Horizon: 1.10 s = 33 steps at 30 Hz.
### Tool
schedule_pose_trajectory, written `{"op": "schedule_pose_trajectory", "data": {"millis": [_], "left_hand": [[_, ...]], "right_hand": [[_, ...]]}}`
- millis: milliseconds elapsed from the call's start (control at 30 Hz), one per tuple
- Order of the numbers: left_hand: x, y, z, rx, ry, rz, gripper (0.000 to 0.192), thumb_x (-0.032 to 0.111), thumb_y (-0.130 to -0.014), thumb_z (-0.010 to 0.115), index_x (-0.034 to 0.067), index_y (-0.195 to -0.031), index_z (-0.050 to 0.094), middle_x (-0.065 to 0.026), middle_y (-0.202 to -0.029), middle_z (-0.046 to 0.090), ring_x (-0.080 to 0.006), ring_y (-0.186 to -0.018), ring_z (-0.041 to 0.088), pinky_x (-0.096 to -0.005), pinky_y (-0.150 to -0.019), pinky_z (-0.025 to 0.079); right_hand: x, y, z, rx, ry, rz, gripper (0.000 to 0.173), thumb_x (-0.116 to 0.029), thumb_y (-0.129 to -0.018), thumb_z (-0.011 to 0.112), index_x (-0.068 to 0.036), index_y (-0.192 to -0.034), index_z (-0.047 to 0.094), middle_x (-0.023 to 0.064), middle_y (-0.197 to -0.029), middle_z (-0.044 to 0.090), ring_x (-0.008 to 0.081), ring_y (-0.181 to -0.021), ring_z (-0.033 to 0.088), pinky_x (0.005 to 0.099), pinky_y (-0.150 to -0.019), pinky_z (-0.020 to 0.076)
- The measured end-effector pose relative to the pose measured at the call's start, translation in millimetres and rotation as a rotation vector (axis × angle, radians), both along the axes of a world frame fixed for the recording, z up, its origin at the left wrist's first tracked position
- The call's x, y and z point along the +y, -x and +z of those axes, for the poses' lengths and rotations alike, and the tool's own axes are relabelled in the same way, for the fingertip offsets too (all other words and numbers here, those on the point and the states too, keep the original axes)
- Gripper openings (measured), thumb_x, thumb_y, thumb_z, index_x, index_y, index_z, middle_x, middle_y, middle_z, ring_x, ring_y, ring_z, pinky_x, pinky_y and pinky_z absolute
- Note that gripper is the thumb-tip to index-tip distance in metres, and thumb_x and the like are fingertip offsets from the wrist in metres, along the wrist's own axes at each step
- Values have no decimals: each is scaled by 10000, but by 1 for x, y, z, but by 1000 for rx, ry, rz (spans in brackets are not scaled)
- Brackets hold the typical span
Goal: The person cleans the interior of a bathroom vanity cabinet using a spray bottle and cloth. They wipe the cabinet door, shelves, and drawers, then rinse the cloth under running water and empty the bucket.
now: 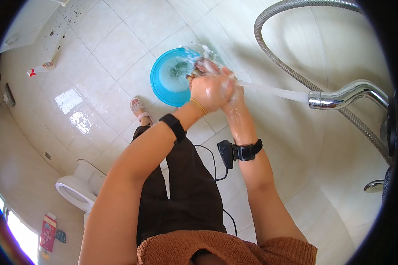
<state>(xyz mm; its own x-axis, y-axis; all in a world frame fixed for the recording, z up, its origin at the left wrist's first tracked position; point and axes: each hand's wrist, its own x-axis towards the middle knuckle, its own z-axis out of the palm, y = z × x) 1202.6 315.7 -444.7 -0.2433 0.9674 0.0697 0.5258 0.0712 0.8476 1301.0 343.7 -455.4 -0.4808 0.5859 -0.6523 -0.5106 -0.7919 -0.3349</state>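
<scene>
My left hand (209, 91) and my right hand (231, 86) are pressed together, wet and soapy, in a stream of water (275, 91) from a chrome spout (325, 100). Between the fingers, something brownish shows in part; water and blur hide what it is and which hand grips it. Splashes fly off past the fingers. Beneath and beyond the hands, a blue plastic basin (155, 79) on the floor holds foamy water (174, 74).
A metal shower hose (285, 64) loops along the tiled wall at the right. At the left are a spray bottle (43, 68) on the floor, a white toilet (76, 192) and wet, shiny tiles (79, 112). My sandalled foot (140, 111) stands near the basin.
</scene>
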Motion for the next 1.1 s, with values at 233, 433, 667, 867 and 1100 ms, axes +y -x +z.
{"op": "schedule_pose_trajectory", "data": {"millis": [233,433,667,867,1100], "left_hand": [[13,39,-53,-921,520,-56,386,383,-806,598,40,-980,632,-81,-677,586,-134,-555,544,-294,-572,473],[47,45,-45,-989,704,27,599,370,-798,629,29,-1249,434,-127,-973,622,-177,-826,588,-292,-717,494],[20,10,-4,-957,514,-148,337,35,-845,433,5,-1177,485,-64,-891,587,-113,-787,564,-249,-687,485],[5,27,12,-1077,354,-157,485,131,-798,613,-32,-1214,424,-66,-916,577,-117,-800,554,-275,-716,482],[6,81,-8,-460,338,-451,268,63,-740,644,24,-1000,596,-68,-778,569,-133,-700,550,-265,-667,473]], "right_hand": [[0,12,23,-546,-173,187,129,-171,-854,580,-83,-947,564,-35,-830,573,43,-791,518,198,-659,391],[-4,-17,19,-757,-939,804,253,-54,-799,590,-57,-1037,501,-19,-958,529,79,-858,523,236,-803,405],[-9,-29,13,-426,-288,-138,365,-199,-881,562,-76,-1203,441,38,-1041,560,154,-895,588,319,-786,478],[12,-21,15,-768,-362,-2,228,-195,-858,633,-38,-1011,574,23,-885,587,105,-793,572,223,-672,474],[24,-36,43,-640,-302,-199,198,-104,-812,670,-34,-977,585,12,-802,567,102,-725,543,245,-685,462]]}}
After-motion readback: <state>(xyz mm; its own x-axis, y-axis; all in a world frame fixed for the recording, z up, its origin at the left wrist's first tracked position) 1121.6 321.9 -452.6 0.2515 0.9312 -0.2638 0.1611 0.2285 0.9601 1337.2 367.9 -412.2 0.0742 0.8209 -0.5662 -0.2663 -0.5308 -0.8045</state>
